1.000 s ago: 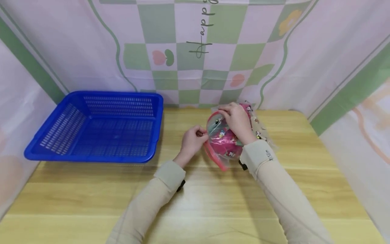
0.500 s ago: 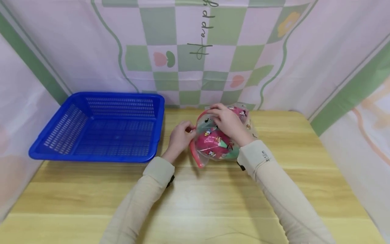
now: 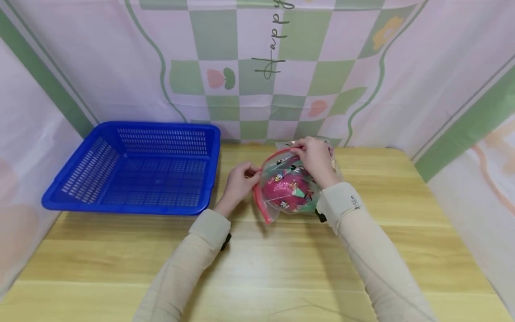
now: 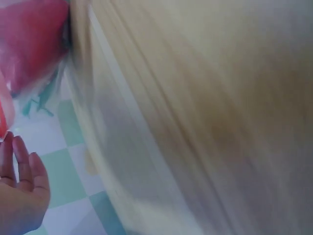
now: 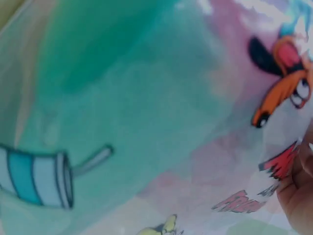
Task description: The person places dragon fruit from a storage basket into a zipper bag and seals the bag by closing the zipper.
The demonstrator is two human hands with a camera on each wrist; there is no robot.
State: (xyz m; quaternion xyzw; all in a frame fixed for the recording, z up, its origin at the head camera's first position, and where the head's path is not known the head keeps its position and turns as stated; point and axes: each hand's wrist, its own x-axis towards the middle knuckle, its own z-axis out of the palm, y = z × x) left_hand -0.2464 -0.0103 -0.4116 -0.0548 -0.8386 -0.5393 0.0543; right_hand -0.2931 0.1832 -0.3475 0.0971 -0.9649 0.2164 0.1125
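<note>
A clear zip bag [image 3: 277, 167] printed with cartoon figures stands near the back of the table, its red edge strip facing left. Inside shows something deep pink and green [image 3: 283, 188], its kind blurred by the plastic. My left hand [image 3: 238, 184] pinches the red strip between thumb and fingertips. At the bag's upper rim my right hand [image 3: 318, 161] pinches the red edge from above. In the left wrist view, the left hand [image 4: 24, 191] has its fingertips at the red strip. Printed plastic fills most of the right wrist view, with part of the right hand [image 5: 298, 191] at its right edge.
A blue plastic basket [image 3: 130, 208] with slotted walls stands on the left of the wooden table [image 3: 249, 268]. Behind the table hangs a checked green and white cloth [image 3: 217, 36], and cloth also covers both sides.
Both hands and the bag have shifted left. The right hand then moved back right and up along the rim, and the bag's mouth now looks wider.
</note>
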